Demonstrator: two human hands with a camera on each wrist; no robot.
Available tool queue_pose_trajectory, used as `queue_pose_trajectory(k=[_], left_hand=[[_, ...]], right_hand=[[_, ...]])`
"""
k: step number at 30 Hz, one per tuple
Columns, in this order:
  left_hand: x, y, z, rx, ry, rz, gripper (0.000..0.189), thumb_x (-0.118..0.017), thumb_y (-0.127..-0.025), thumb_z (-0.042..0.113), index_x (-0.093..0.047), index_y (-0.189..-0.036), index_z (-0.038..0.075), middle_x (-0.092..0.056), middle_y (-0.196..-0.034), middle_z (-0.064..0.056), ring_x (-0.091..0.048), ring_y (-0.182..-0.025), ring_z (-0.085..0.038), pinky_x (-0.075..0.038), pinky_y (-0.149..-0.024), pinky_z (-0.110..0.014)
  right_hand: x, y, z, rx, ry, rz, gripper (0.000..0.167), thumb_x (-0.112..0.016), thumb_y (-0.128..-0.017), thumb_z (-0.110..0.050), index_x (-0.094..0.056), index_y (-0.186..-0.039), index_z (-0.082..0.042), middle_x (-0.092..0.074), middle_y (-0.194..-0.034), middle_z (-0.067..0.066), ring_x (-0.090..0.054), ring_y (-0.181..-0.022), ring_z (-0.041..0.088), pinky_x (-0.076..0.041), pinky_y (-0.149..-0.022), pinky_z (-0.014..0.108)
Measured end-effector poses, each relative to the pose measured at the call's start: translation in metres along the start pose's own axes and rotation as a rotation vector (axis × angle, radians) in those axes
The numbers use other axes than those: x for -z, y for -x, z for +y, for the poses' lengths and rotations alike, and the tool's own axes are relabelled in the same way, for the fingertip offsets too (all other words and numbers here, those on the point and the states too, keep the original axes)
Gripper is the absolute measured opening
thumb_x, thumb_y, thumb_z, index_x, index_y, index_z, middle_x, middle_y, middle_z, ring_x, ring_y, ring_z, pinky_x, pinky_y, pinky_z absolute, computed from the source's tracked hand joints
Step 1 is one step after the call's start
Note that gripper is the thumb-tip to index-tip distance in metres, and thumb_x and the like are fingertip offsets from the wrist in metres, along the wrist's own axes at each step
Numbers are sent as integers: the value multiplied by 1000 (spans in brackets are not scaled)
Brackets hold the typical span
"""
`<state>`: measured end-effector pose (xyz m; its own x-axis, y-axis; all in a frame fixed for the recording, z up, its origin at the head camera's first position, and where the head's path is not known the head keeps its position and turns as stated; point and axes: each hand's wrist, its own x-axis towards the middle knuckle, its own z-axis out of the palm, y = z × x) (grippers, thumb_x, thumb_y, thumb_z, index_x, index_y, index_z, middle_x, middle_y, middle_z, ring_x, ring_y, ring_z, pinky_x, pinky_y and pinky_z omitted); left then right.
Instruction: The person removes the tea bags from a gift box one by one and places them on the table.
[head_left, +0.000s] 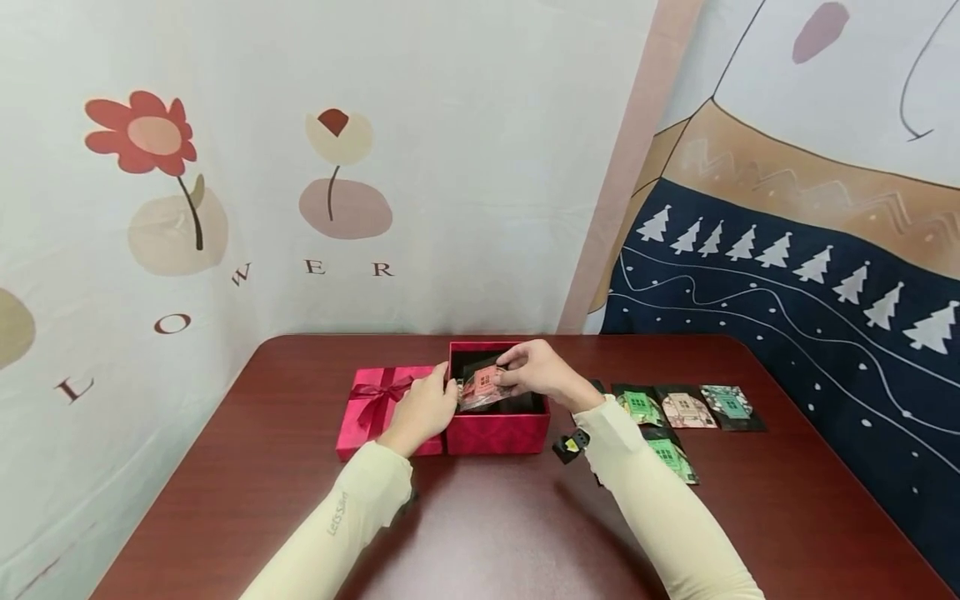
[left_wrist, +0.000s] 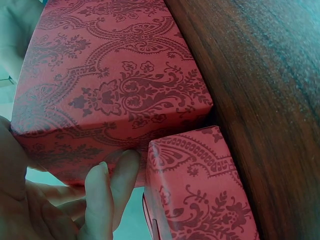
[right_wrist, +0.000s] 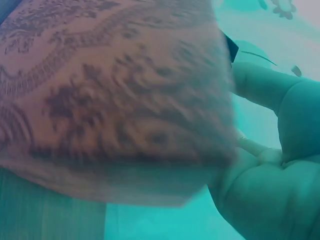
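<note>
An open red gift box (head_left: 497, 435) with a damask pattern and a dark inside stands near the table's far side. My left hand (head_left: 426, 408) grips its left wall, and in the left wrist view several fingers (left_wrist: 98, 195) lie along the outer side. Over the opening, my right hand (head_left: 542, 371) pinches a flat glossy packet (head_left: 484, 385) with a red label between thumb and fingers. The packet is tilted and partly overlaps the box's inside. In the right wrist view the box's patterned wall (right_wrist: 125, 95) is blurred, and the packet is hidden behind it.
Left of the box, touching it, lies the red lid (head_left: 360, 429) with a dark red ribbon bow (head_left: 381, 398). On the right lie several flat packets, among them a green one (head_left: 641, 407), a pink one (head_left: 686, 410) and a teal one (head_left: 732, 404). A printed cloth (head_left: 480, 167) hangs behind the table.
</note>
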<state>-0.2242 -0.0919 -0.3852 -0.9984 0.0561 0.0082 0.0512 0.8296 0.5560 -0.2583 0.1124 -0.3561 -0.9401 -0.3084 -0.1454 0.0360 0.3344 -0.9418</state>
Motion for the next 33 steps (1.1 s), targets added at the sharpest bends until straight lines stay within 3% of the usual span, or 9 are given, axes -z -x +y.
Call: queue_pose_trajectory(k=[11, 19, 26, 33], left_hand=[[0, -1, -1, -7, 8, -1, 55, -43, -102, 33, -39, -152, 10, -55, -141, -17, -58, -121, -40, -49, -89, -60], [1, 0, -1, -8, 14, -3, 55, -44, -102, 33, -39, -152, 10, -54, -142, -17, -57, -122, -40, -49, -89, -60], [2, 2, -3, -3, 22, 11, 55, -44, -102, 33, -40, -152, 10, -55, -141, -17, -58, -121, -39, -48, -90, -60], [2, 3, -2, -11, 36, 7, 55, -44, -102, 33, -40, -152, 10, -54, -142, -16, -56, -123, -40, -47, -93, -60]], right_hand=[[48, 35, 3, 16, 2, 43, 38, -76, -86, -9, -64, -119, 7, -71, -97, 15, -70, -77, 18, -58, -78, 44], [91, 61, 20, -9, 13, 86, 44, -74, -90, -13, -61, -127, 7, -69, -103, 14, -68, -80, 17, -58, -76, 35], [130, 92, 49, -40, 17, 99, 45, -66, -95, -11, -53, -132, 9, -68, -110, 13, -65, -84, 14, -57, -76, 32], [172, 132, 87, -126, 5, 143, 41, -58, -99, -9, -48, -133, 12, -69, -101, 5, -67, -82, 14, -57, -72, 30]])
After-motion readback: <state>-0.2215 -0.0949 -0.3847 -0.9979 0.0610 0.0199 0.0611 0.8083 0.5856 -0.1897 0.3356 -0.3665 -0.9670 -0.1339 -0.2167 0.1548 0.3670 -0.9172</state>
